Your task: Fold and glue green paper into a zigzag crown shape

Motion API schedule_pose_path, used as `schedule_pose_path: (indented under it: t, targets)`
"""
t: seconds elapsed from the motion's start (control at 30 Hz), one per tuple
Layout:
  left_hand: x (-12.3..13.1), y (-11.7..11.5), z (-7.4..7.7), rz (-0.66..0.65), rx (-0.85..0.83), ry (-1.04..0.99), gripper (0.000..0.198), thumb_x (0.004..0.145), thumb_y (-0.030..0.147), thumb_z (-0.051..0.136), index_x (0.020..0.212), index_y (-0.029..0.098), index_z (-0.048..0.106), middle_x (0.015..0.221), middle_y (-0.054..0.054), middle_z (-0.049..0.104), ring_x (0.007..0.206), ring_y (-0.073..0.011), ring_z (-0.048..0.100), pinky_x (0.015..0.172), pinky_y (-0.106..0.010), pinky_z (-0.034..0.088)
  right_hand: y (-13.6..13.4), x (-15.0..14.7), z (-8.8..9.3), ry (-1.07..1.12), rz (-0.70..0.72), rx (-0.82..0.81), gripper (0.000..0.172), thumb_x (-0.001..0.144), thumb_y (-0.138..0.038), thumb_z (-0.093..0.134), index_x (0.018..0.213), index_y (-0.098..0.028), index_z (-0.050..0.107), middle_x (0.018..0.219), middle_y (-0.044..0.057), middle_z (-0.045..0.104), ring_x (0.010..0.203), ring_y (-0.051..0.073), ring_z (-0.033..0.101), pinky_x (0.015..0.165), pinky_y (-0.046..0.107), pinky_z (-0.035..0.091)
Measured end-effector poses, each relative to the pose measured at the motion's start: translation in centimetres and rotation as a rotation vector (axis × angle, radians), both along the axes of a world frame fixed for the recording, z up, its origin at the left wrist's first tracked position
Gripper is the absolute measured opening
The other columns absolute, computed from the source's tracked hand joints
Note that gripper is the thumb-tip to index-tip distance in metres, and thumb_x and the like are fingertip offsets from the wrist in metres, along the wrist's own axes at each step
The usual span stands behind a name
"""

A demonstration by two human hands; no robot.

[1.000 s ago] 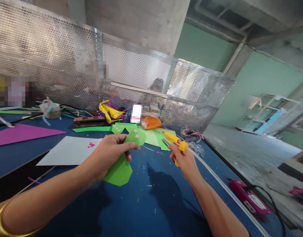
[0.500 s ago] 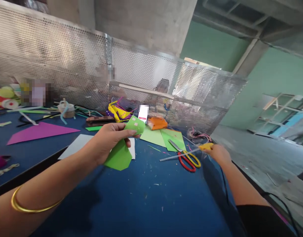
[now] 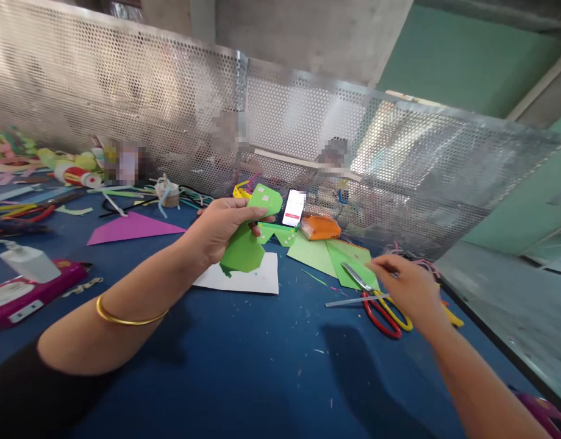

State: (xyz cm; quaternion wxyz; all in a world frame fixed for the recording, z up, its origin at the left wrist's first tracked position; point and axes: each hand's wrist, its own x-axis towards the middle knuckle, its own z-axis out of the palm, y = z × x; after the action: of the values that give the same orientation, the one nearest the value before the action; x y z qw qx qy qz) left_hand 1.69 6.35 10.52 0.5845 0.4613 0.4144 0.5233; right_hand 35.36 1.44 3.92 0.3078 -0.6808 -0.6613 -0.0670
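My left hand (image 3: 225, 228) is closed on a green paper cutout (image 3: 267, 200); small pale squares mark its upper part, and its lower part hangs below my fingers. Under it lies a white sheet (image 3: 262, 277). My right hand (image 3: 406, 286) hovers above the table with nothing visible in its loosely bent fingers. Close by are scissors (image 3: 381, 320) with one red and one yellow handle. A yellow glue gun (image 3: 452, 314) lies partly hidden behind my right wrist, and a translucent glue stick (image 3: 349, 301) points left from under the hand.
A lit phone (image 3: 294, 207) leans at the back beside an orange packet (image 3: 324, 227). Light green sheets (image 3: 312, 256) lie before it. To the left are a purple sheet (image 3: 129, 231), a tape-wrapped cup (image 3: 167, 192) and a magenta power strip (image 3: 56, 283). Perforated metal panels (image 3: 299, 110) stand behind.
My right hand has let go of the yellow glue gun, now on the table, and moved left toward the scissors. My left hand still holds the green cutout. The view has swung left.
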Motion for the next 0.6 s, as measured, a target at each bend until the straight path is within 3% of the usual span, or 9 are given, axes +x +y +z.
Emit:
schedule_pose_path:
  t: [0.07, 0.13, 0.23, 0.4, 0.6]
  targets:
    - [-0.2, 0.3, -0.1, 0.009, -0.012, -0.019, 0.006, 0.071, 0.015, 0.075, 0.075, 0.012, 0.072, 0.079, -0.005, 0.073, 0.049, -0.0057, 0.053, 0.048, -0.018, 0.046, 0.8, -5.9, -0.1, 0.117, 0.271, -0.091, 0.026, 0.084, -0.044, 0.058, 0.069, -0.024, 0.065, 0.069, 0.001, 0.068, 0.065, 0.019, 0.061, 0.061, 0.030, 0.042]
    - [-0.5, 0.6, -0.2, 0.008, 0.000, -0.038, 0.006, 0.072, 0.015, 0.075, 0.076, 0.012, 0.071, 0.076, -0.005, 0.073, 0.049, -0.0054, 0.053, 0.048, -0.017, 0.045, 2.1, -11.0, -1.0, 0.181, 0.446, -0.174, 0.019, 0.084, -0.035, 0.060, 0.070, -0.024, 0.066, 0.069, 0.000, 0.068, 0.066, 0.018, 0.061, 0.062, 0.029, 0.042]
    - [-0.9, 1.1, -0.3, -0.008, 0.037, -0.057, 0.004, 0.071, 0.012, 0.073, 0.075, 0.011, 0.070, 0.073, -0.004, 0.071, 0.048, -0.0051, 0.052, 0.046, -0.016, 0.043, 4.8, -15.6, -3.3, 0.216, 0.508, -0.224, 0.008, 0.079, -0.025, 0.063, 0.079, -0.024, 0.070, 0.079, 0.001, 0.070, 0.071, 0.017, 0.061, 0.068, 0.029, 0.044]
    - [-1.3, 1.7, -0.3, -0.007, 0.018, -0.085, 0.002, 0.073, 0.012, 0.071, 0.073, 0.012, 0.069, 0.074, -0.004, 0.071, 0.047, -0.0059, 0.053, 0.046, -0.018, 0.042, 9.2, -17.6, -6.5, 0.234, 0.481, -0.255, 0.009, 0.078, -0.022, 0.061, 0.078, -0.022, 0.070, 0.077, 0.000, 0.067, 0.073, 0.016, 0.060, 0.069, 0.027, 0.044]
    - [-1.4, 1.9, -0.5, -0.016, 0.025, -0.075, 0.005, 0.072, 0.014, 0.073, 0.071, 0.013, 0.069, 0.067, -0.001, 0.070, 0.046, -0.0065, 0.053, 0.045, -0.019, 0.043, 10.9, -19.1, -7.3, 0.196, 0.481, -0.313, 0.008, 0.078, -0.026, 0.064, 0.081, -0.023, 0.070, 0.086, 0.001, 0.068, 0.075, 0.017, 0.061, 0.069, 0.028, 0.043]
